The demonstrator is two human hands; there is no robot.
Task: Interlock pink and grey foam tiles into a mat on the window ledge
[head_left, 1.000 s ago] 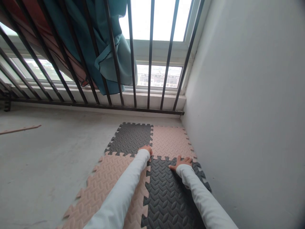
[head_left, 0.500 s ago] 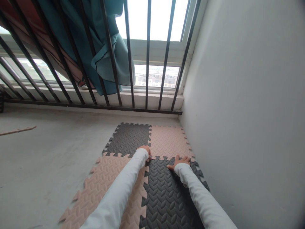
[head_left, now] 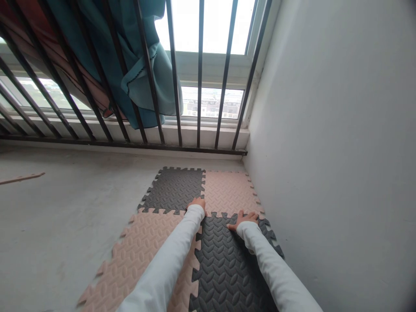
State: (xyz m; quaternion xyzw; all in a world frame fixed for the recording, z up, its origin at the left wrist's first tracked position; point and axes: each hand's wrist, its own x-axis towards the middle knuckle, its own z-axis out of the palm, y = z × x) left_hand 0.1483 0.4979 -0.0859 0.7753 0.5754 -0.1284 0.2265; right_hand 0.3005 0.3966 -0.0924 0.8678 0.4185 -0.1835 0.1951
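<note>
Four foam puzzle mats lie joined on the floor in a checker pattern. A grey mat (head_left: 177, 186) is at back left, a pink mat (head_left: 229, 193) at back right, a nearer pink mat (head_left: 146, 251) at front left and a dark grey mat (head_left: 224, 264) at front right. My left hand (head_left: 197, 202) presses down where the mats' corners meet, its fingers partly hidden by the hand and sleeve. On the seam between the right-hand mats lies my right hand (head_left: 246, 219), fingers spread, palm down. Neither hand holds anything.
A white wall (head_left: 331, 151) rises close along the right of the mats. Behind them stands a dark metal railing (head_left: 198, 148) before a window, with a teal and red cloth (head_left: 149, 86) hanging there. A thin stick (head_left: 22, 178) lies on the pale floor (head_left: 65, 216) at left.
My left hand has shifted slightly at the corner, its thumb side now tucked closer in. My right hand keeps its place. The whole view has moved a little.
</note>
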